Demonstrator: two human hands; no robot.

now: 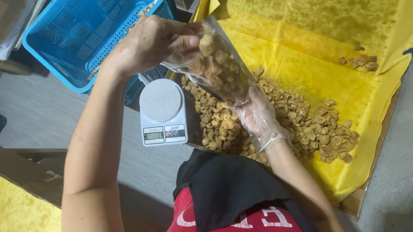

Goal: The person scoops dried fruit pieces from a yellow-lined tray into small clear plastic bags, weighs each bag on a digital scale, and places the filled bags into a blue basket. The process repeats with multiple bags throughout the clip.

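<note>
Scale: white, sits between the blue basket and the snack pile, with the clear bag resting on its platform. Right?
Not quite. The head view shows the scale platform bare; the clear bag is held up above the snack pile by the left hand and gloved right hand. The rest holds, blue basket included.

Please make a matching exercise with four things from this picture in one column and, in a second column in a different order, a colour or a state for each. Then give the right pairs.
Things:
1. basket
2. kitchen scale
3. clear bag
4. right hand

Colour or state:
A. wears a thin see-through glove
B. white, round plate with nothing on it
C. blue, with small holes
D. held up, partly filled with golden fried pieces

Pairs: 1-C, 2-B, 3-D, 4-A
</note>
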